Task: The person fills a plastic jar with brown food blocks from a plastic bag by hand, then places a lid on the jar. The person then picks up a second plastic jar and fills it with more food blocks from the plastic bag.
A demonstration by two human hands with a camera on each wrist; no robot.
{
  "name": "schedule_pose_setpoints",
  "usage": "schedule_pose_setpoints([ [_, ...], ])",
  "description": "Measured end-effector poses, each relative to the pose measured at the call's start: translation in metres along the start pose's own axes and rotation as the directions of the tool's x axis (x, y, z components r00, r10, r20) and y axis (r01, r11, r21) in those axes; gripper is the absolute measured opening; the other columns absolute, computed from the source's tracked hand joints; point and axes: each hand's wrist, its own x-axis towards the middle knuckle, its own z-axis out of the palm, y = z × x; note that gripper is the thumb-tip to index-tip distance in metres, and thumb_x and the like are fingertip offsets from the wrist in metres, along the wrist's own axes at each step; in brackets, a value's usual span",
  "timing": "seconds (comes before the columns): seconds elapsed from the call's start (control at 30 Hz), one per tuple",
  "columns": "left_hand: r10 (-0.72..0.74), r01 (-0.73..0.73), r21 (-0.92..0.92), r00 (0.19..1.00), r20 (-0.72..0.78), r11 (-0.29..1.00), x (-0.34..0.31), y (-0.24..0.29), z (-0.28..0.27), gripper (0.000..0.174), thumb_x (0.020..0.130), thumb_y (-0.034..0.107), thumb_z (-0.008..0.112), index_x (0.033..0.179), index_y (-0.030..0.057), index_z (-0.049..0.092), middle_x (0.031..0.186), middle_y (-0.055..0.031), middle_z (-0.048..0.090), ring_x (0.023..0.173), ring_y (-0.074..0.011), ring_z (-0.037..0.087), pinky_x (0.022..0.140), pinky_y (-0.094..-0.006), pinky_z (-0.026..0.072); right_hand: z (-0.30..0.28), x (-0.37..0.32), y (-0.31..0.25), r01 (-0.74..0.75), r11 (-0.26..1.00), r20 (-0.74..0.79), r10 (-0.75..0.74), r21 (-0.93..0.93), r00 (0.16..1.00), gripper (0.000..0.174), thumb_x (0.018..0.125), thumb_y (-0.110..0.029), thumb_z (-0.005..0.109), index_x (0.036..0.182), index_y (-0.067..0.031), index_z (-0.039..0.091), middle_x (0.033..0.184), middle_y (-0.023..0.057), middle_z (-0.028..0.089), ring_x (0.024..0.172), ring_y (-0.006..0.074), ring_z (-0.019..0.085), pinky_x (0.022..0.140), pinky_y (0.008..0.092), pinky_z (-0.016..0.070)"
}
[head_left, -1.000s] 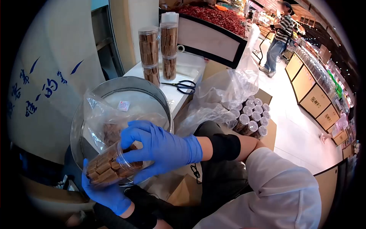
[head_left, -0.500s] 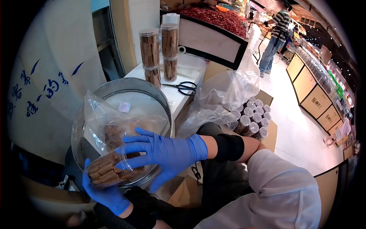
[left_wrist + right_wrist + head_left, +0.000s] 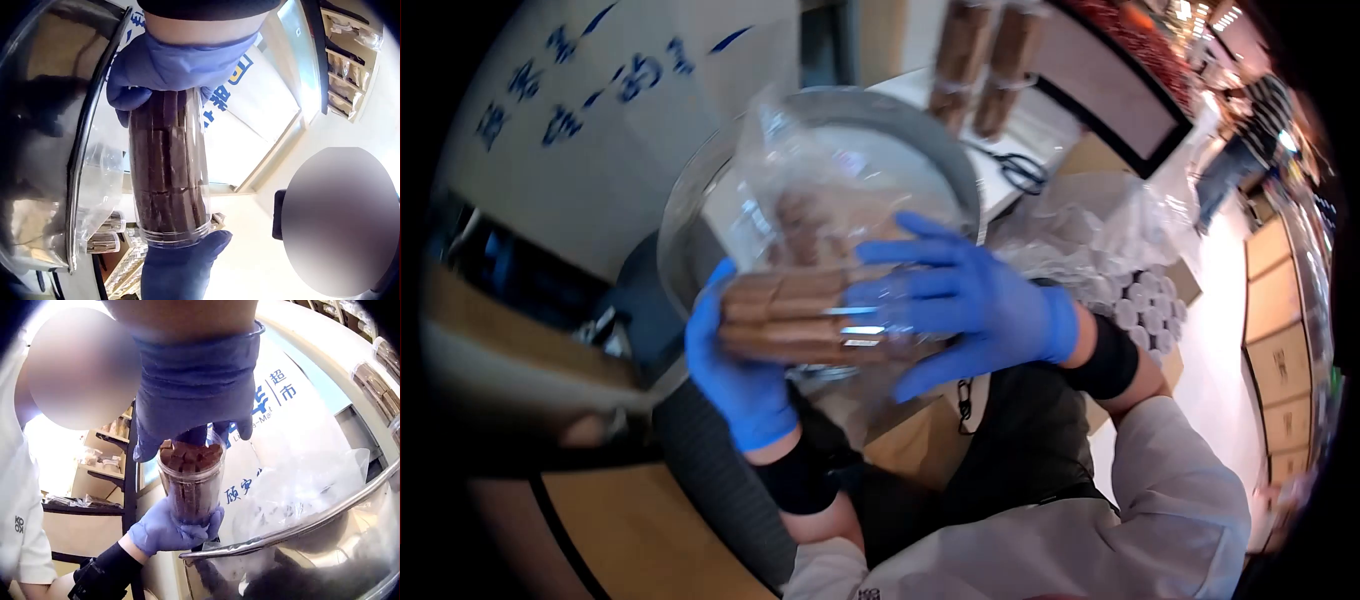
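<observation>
A clear jar packed with brown blocks (image 3: pixel 785 315) lies nearly level in the head view. My gloved left hand (image 3: pixel 740 370) grips its base end, fingers and thumb round the wall. At its mouth is my right hand (image 3: pixel 990 300), fingers spread and fairly straight, some touching the jar's end. The right wrist view shows the jar (image 3: pixel 192 487) without a lid, fingertips of the right hand (image 3: pixel 194 394) at the blocks inside the rim; the left hand (image 3: pixel 165 531) cups it from below. Behind the jar, a plastic bag (image 3: pixel 770 150) with brown pieces lies in a round metal pan (image 3: pixel 972 185).
Filled jars (image 3: pixel 1005 75) stand stacked on a white table with black scissors (image 3: pixel 1022 172). Several lidded jars (image 3: pixel 1150 312) stand grouped at the right, beside crumpled plastic sheeting (image 3: pixel 1090 215). A person in a striped top (image 3: pixel 1265 115) is in the aisle.
The head view has turned, shifting the scene. The jar is now more level and larger in view, still in my left hand. My right hand's fingers have stayed at its mouth end.
</observation>
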Motion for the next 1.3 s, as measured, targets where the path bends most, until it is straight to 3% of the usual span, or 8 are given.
schedule_pose_setpoints([
  [0.27,0.074,-0.074,-0.056,0.997,0.007,0.996,-0.008,0.011,0.012,0.037,0.088,0.02,0.057,0.117,-0.0028,0.061,0.117,-0.0119,0.061,0.11,-0.022,0.057,0.101,-0.0371,0.0423,0.007,0.007,-0.004,-0.027,0.989,-0.128,0.046,0.148,0.991,0.059,0.063,-0.03,0.088,0.116,-0.0133,0.07,0.119,0.0024,0.066,0.127,0.0338,0.051,0.109,0.052,0.0341],
  [0.43,0.074,-0.079,-0.064,0.994,-0.075,0.995,-0.003,0.013,0.009,0.043,0.09,0.027,0.054,0.116,-0.0057,0.061,0.123,-0.0162,0.061,0.111,-0.0265,0.059,0.101,-0.0423,0.045,0.007,0.007,0.006,-0.016,0.959,-0.077,0.039,0.284,0.996,0.06,0.061,-0.03,0.09,0.115,-0.0128,0.07,0.123,0.0001,0.065,0.13,0.0329,0.048,0.114,0.0527,0.0242],
  [0.63,0.043,-0.051,-0.112,0.996,-0.073,0.992,0.002,0.011,0.006,0.042,0.089,0.026,0.054,0.117,-0.0058,0.06,0.12,-0.0154,0.062,0.11,-0.0263,0.059,0.1,-0.042,0.045,0.005,0.01,-0.01,-0.247,0.875,0.05,0.249,0.416,0.967,0.049,0.071,-0.03,0.084,0.114,-0.0107,0.069,0.131,0.0053,0.06,0.137,0.0346,0.039,0.116,0.0517,0.0157],
  [0.7,0.034,-0.043,-0.146,0.997,-0.066,0.988,0.003,0.01,0.003,0.042,0.089,0.025,0.055,0.117,-0.0058,0.06,0.119,-0.0152,0.062,0.11,-0.0262,0.058,0.1,-0.0419,0.045,0.011,0.002,-0.004,-0.185,0.804,-0.18,0.339,0.565,0.924,0.036,0.077,-0.018,0.078,0.112,-0.0099,0.069,0.126,0.0114,0.062,0.132,0.0353,0.044,0.115,0.05,0.0201],
  [0.8,0.013,-0.025,-0.174,0.998,-0.065,0.984,0.005,0.012,0.002,0.041,0.088,0.024,0.056,0.116,-0.0059,0.06,0.118,-0.015,0.062,0.11,-0.0261,0.058,0.1,-0.0417,0.0449,0.005,-0.001,0.002,-0.164,0.941,-0.215,0.233,0.296,0.949,0.028,0.078,-0.009,0.073,0.106,-0.0097,0.071,0.119,0.0135,0.062,0.126,0.0329,0.049,0.113,0.0481,0.024],
  [0.93,0.002,-0.013,-0.142,0.997,-0.078,0.99,0.005,0.009,0.003,0.038,0.087,0.021,0.056,0.114,-0.0056,0.061,0.118,-0.0148,0.062,0.109,-0.0258,0.058,0.1,-0.0411,0.0445,0.01,0.002,-0.004,-0.238,0.946,-0.267,0.294,0.222,0.918,0.019,0.077,-0.004,0.074,0.096,-0.0081,0.073,0.103,0.0069,0.06,0.106,0.0234,0.056,0.096,0.0358,0.0421],
  [1.03,-0.01,0.006,-0.08,0.999,-0.047,0.997,0.004,0.005,0.006,0.036,0.087,0.02,0.056,0.113,-0.0047,0.062,0.117,-0.014,0.063,0.109,-0.0254,0.058,0.1,-0.0403,0.0444,0.014,-0.004,0.003,-0.318,0.894,-0.306,0.413,0.314,0.858,0.019,0.077,-0.004,0.075,0.096,-0.0073,0.073,0.094,0.0037,0.058,0.09,0.0168,0.055,0.081,0.0282,0.0442],
  [1.3,-0.018,0.007,-0.157,0.997,-0.069,0.988,0.004,-0.004,0.006,0.032,0.087,0.019,0.056,0.109,-0.0022,0.064,0.117,-0.0129,0.063,0.109,-0.0248,0.059,0.1,-0.0408,0.0454,0.013,0.003,-0.021,-0.45,0.808,-0.276,0.563,0.381,0.779,0.016,0.088,-0.013,0.069,0.101,-0.0037,0.072,0.077,-0.001,0.055,0.073,0.0092,0.05,0.07,0.0241,0.0415],
])
